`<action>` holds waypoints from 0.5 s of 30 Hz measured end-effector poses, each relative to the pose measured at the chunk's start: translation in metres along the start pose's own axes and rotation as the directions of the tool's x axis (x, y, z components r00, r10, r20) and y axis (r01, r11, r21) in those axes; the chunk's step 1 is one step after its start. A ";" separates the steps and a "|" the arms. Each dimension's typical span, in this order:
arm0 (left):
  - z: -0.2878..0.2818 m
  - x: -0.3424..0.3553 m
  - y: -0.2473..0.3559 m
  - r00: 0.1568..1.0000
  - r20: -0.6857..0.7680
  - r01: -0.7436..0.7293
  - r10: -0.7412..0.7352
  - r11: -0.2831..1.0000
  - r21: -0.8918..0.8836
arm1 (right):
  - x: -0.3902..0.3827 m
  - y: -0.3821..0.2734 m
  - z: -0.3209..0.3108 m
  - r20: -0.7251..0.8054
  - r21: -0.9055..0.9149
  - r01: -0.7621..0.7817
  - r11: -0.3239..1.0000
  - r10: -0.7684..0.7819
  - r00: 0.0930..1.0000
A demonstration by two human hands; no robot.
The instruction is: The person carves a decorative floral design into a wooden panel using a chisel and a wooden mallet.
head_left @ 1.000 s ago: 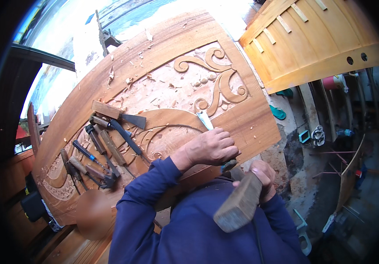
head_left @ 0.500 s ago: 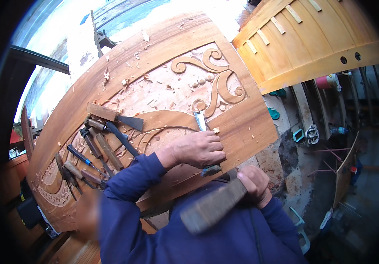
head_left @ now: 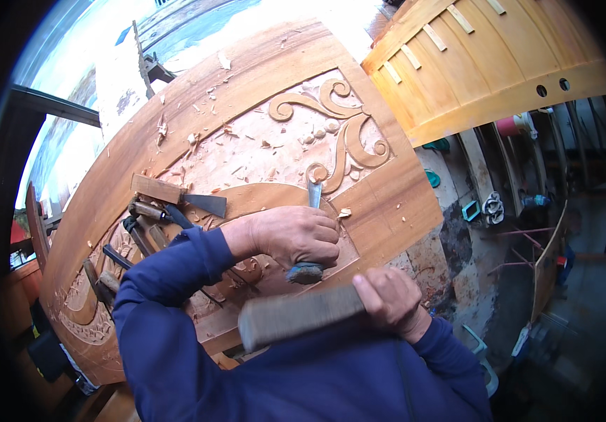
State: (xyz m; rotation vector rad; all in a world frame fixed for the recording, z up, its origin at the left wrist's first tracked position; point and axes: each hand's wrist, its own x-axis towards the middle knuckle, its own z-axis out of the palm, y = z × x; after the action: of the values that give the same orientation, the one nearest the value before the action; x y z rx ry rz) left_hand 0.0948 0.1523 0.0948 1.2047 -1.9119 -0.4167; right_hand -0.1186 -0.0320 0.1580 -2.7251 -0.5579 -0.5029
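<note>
My left hand (head_left: pixel 294 235) is closed around a gouge (head_left: pixel 315 194). The steel blade points away from me, its tip at the edge of a carved scroll (head_left: pixel 315 174), and the blue handle end shows below my fist. In my right hand (head_left: pixel 392 299) is a thick wooden block (head_left: pixel 303 314), slightly blurred, held like a mallet. Its far end lies to the left, below the gouge handle and apart from it. Both hands are over or beside a wide wooden panel (head_left: pixel 398 200) with raised scrolls and a recessed, rough ground strewn with chips.
Several carving tools, including a dark-handled chisel (head_left: pixel 117 256), lie on the panel's left part, partly behind my left sleeve. An adze (head_left: pixel 206 205) with a wooden head block lies there too. A yellowish wooden door (head_left: pixel 500 77) stands at upper right. A green plastic chair (head_left: pixel 487 366) is at lower right.
The wooden block has swung up and left, closer to the gouge handle. My left hand and the gouge have shifted slightly left, and my left sleeve now covers more of the tools.
</note>
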 end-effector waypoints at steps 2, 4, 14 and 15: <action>-0.004 -0.002 -0.002 0.999 -0.023 -0.031 0.031 0.999 -0.012 | 0.002 -0.001 0.002 -0.065 -0.016 0.087 0.996 -0.088 0.994; -0.008 -0.004 -0.003 0.997 -0.048 -0.067 0.065 0.997 -0.029 | 0.020 -0.011 -0.008 0.042 -0.042 0.013 0.999 -0.011 0.999; -0.033 -0.015 -0.008 0.979 0.179 -0.089 0.096 0.995 -0.046 | 0.038 -0.028 -0.004 0.138 -0.098 0.018 0.995 -0.004 0.990; -0.032 -0.017 -0.007 0.980 0.174 -0.086 0.092 0.995 -0.045 | 0.037 -0.027 -0.001 0.018 -0.041 0.080 0.996 -0.079 0.997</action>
State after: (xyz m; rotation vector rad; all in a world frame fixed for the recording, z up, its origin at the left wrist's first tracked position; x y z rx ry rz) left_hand 0.1279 0.1677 0.1020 1.0834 -2.0909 -0.5233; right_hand -0.0984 0.0034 0.1802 -2.7570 -0.6697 -0.5181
